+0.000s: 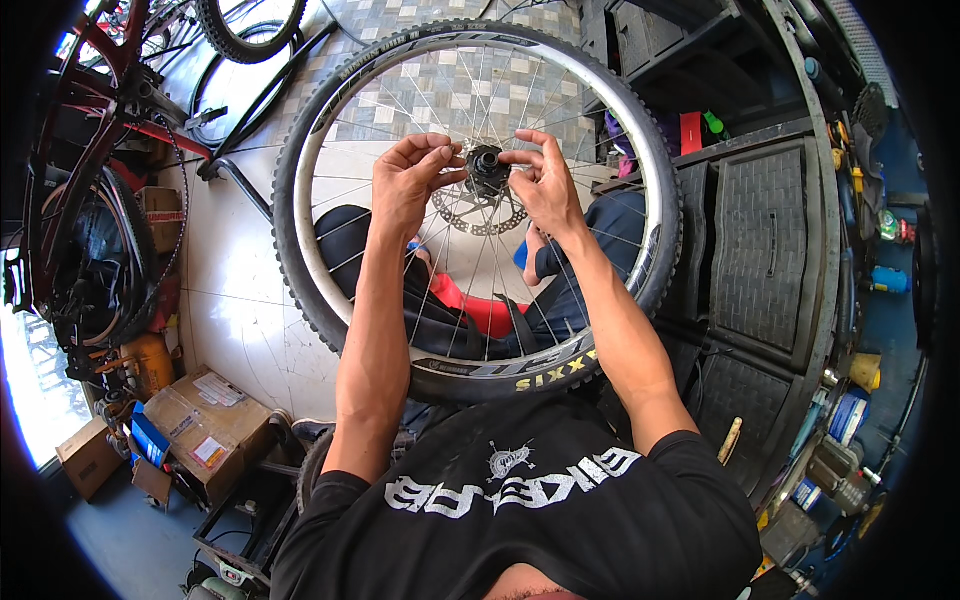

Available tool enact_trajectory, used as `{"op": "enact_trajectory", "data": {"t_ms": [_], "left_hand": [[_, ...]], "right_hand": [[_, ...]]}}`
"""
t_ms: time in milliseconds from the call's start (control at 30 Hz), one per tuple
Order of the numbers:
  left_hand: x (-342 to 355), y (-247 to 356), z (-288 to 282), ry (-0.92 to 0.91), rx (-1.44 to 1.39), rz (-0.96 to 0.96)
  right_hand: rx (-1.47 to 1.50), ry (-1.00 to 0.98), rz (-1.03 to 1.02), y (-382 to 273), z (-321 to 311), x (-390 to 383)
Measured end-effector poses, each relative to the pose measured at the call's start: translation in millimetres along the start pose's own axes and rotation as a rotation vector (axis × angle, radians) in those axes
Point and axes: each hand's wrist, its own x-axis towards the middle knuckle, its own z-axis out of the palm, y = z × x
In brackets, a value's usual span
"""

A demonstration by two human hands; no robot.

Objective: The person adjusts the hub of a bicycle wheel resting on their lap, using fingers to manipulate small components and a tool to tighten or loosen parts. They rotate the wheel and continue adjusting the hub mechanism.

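Note:
A bicycle wheel (662,214) with a black knobby tyre lies across my lap, its spokes running in to a black hub (487,168) at the centre. Below the hub shows a silver disc brake rotor (452,219). Just left of the hub is my left hand (411,180), thumb and fingertips pinched together; anything between them is too small to make out. On the other side, my right hand (545,185) has its fingers apart, the index fingertip at the hub's edge and the thumb just below it.
A dark red bicycle frame (115,50) stands at the far left, above cardboard boxes (205,432). Black drawers (765,240) line the right side, next to a bench crowded with tools and bottles. Tiled floor (235,320) lies around the wheel.

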Motion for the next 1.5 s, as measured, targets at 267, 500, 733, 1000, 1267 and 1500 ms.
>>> {"op": "enact_trajectory", "data": {"t_ms": [267, 500, 733, 1000, 1267, 1500], "left_hand": [[0.2, -1.8, -0.5, -0.014, 0.012, -0.002], [-0.5, -3.5, 5.0, -0.039, 0.027, -0.021], [-3.5, -2.4, 11.9, -0.062, -0.024, -0.049], [-6.7, 0.3, 15.5, -0.084, 0.01, -0.044], [-7.6, 1.9, 15.4, -0.124, 0.035, -0.036], [-8.7, 4.9, 14.2, -0.182, 0.078, -0.031]], "right_hand": [[0.007, 0.03, -0.016, 1.4, -2.5, -0.6], [-0.036, 0.1, -0.241, -21.9, -6.1, -4.3], [-0.15, 0.019, -0.38, -49.3, 6.5, -8.5], [-0.184, -0.005, -0.324, -50.8, 13.6, -6.3], [-0.275, -0.042, -0.336, -57.1, 10.7, -4.8], [-0.382, -0.131, -0.348, -62.9, 3.1, 1.6]]}}
